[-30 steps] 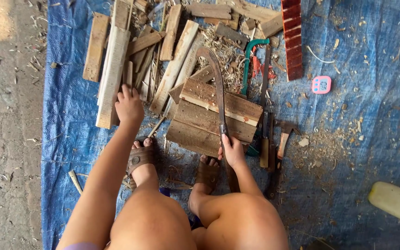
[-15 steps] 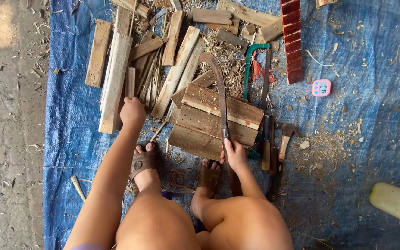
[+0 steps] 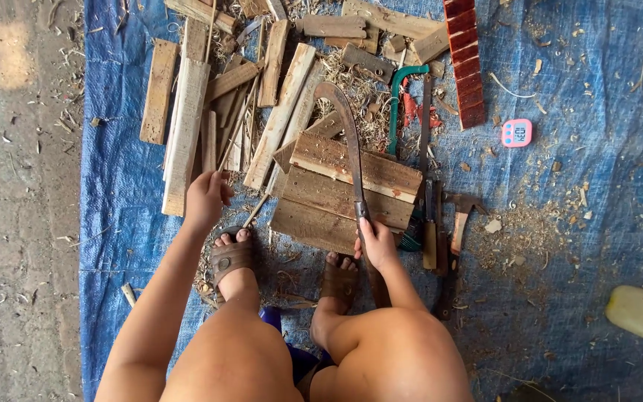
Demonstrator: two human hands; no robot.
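The billhook (image 3: 349, 141) lies across the stacked boards (image 3: 344, 190) in the middle of the blue tarp (image 3: 597, 246). My right hand (image 3: 376, 242) is wrapped shut on its handle at the near edge of the stack. Since a second ago my left hand (image 3: 204, 197) has slid nearer and slightly right along the slats, and the blade has barely moved; I judge the left is choosing a piece while the right waits. The left hand sits with fingers curled at the near end of a pale slat (image 3: 184, 138), and I cannot tell whether it grips it or only touches. The billhook's long axis runs near to far, slightly tilted left, with the hooked tip pointing far and curling left. A hacksaw (image 3: 400, 93) and a pink timer (image 3: 516, 132) lie to the right.
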